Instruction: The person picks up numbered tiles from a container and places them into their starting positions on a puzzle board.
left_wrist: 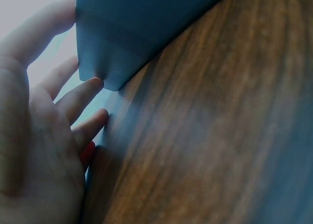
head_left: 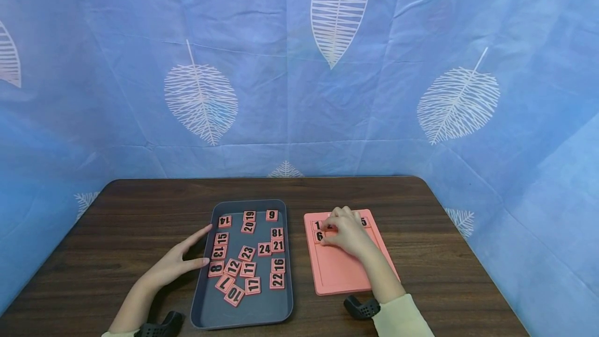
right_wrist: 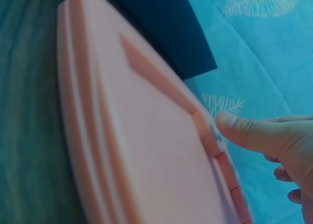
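Blue cloth [head_left: 281,108] with white leaf prints [head_left: 201,98] hangs behind the hands and continues down beyond both sides. In front of it, a dark wood-grain table [head_left: 430,274] supports all items and extends outward past each hand.

Left hand [head_left: 173,261]: spread wide, thumb and index finger well apart, both tips at the left rim of the tray [head_left: 252,316]. Right hand [head_left: 348,233]: fingers bent downward over the far part of the pink board [head_left: 337,274], with a narrow gap between thumb and index finger. The thumb is just beside tile 6 [head_left: 319,236]. Whether the fingers grip a tile cannot be told.

Tray location: between the hands, immediately right of the left hand. It contains loose numbered tiles [head_left: 246,253] at various angles. Tiles 15, 13 and 8 lie nearest the left hand; tiles 18, 21, 16 and 22 line the side nearer the right hand.

Board location: beneath the right hand, apart from the tray. Tile 1 [head_left: 317,225] and tile 6 sit left of the right fingers; tile 5 [head_left: 364,221] sits to their right.

Each wrist carries a black mount [head_left: 362,307]; a pale sleeve [head_left: 404,316] covers the right forearm.
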Available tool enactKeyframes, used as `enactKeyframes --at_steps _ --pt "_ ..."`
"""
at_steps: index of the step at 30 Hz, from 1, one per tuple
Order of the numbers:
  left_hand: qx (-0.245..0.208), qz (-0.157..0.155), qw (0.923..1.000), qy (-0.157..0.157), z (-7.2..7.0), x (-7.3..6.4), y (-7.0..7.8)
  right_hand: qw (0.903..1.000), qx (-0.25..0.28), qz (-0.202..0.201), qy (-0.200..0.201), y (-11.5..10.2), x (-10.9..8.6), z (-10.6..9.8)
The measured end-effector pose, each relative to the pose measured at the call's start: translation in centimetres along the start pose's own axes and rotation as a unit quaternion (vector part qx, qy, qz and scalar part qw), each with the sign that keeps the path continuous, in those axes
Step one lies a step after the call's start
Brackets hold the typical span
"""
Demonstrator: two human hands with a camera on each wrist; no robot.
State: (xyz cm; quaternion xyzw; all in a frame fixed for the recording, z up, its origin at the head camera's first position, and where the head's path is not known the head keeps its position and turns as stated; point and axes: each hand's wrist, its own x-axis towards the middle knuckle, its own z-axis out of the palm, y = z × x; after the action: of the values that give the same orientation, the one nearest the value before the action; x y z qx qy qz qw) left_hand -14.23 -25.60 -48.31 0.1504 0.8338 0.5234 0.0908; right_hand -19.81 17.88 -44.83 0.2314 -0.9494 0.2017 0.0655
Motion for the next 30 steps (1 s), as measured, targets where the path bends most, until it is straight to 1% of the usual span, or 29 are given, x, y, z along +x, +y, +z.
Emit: enactKeyframes --at_steps 6,14,19,26,30 --pt "0.002 0.003 1.0000 -0.002 0.0 0.0 0.0 0.9992 0.023 -0.026 0.023 -1.3 0.2 -0.8" --pt "-0.003 -0.006 1.0000 -0.006 -0.1 0.1 -0.3 0.9958 0.024 -0.067 0.057 -4.0 0.3 -1.8" --pt "-0.008 -0.012 0.9999 -0.007 -0.1 0.2 -0.4 0.9939 0.036 -0.088 0.056 -5.6 0.2 -1.9" --pt "-0.023 -0.013 0.9995 -0.016 -0.2 0.3 -0.4 0.9906 0.057 -0.117 0.043 -7.6 0.3 -1.6" --pt "-0.015 -0.013 0.9997 -0.014 -0.3 0.2 -0.4 0.9883 0.062 -0.136 0.031 -8.8 0.4 -0.9"
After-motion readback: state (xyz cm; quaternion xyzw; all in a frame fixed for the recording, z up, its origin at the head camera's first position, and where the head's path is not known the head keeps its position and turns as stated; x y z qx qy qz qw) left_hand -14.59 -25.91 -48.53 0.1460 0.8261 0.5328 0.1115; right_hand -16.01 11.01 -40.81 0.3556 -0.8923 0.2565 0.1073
